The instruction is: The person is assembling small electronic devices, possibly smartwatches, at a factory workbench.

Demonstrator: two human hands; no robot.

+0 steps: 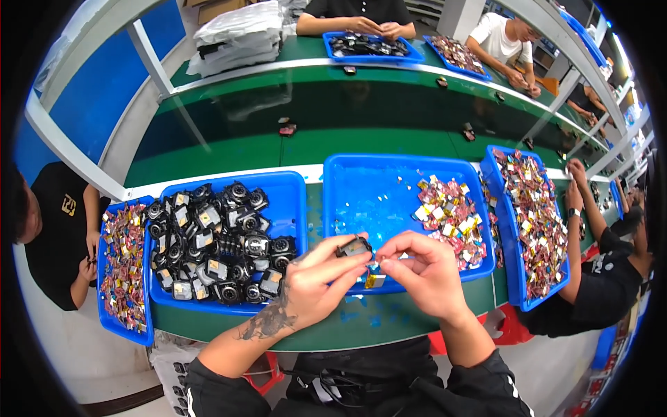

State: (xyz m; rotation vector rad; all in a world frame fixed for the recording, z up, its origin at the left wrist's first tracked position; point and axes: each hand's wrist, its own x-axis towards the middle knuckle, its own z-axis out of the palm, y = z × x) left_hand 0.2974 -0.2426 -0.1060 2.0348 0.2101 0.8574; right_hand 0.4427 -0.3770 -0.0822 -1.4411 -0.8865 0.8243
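My left hand (321,278), closed, grips a small black device housing (353,247) like those in the blue tray to the left. Close beside it, my right hand (425,272) has thumb and forefinger pinched together at the housing's edge. Below the fingertips hangs a small silver battery with yellow tape (375,281). Whether the right fingers hold its wires or another tiny part is too small to make out. Both hands are above the front edge of the middle blue tray (354,167), whose right side holds a heap of small pink, yellow and silver parts (451,215).
A blue tray (295,187) of black housings stands left. More trays of small parts flank the row, a narrow left tray (142,333) and a right tray (517,295). Beyond runs a green conveyor belt (375,132) with scattered parts. Co-workers sit left, right and opposite.
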